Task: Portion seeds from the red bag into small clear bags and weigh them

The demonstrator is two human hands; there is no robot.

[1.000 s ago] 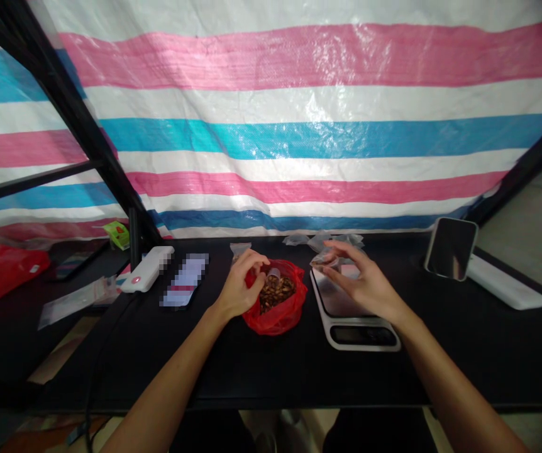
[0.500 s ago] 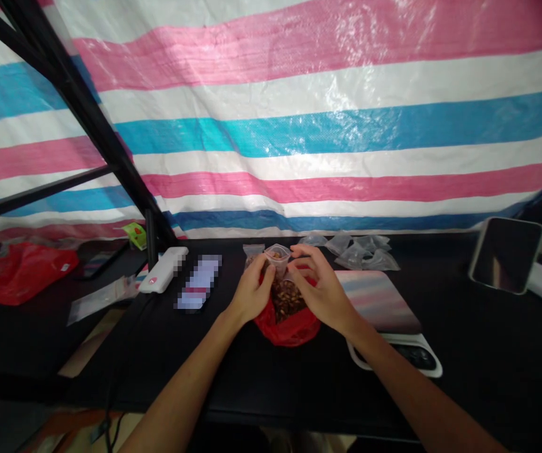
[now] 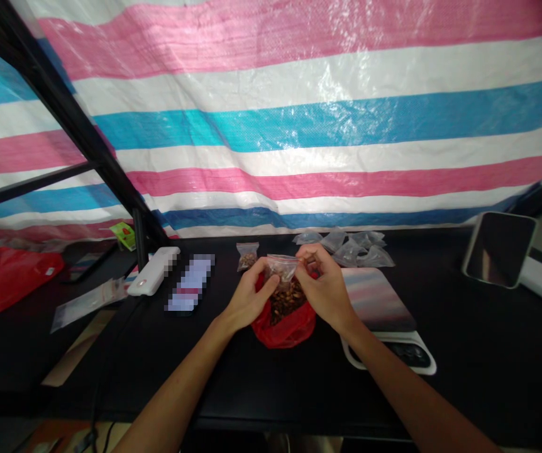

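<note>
Red plastic carrier bag (image 3: 9,277) lies crumpled at the far left of the black bench (image 3: 110,377), and further right sit a white power bank (image 3: 153,270) and a blurred phone (image 3: 190,283). Near the back edge, a small filled zip bag (image 3: 247,256) stands just left of the hands. The left hand (image 3: 249,299) reaches in from the lower left, its fingers pinching the left side of a small clear bag (image 3: 283,265). That bag lies between the 2 hands, its mouth running roughly left to right, directly above the nuts (image 3: 287,301) in an open red bag (image 3: 285,336). The right hand (image 3: 325,286) comes in from the lower right, curled over and gripping the bag's other side. Beyond it stand a cluster of small packed bags (image 3: 346,248), a kitchen scale (image 3: 379,302), and a phone on a stand (image 3: 500,258).
</note>
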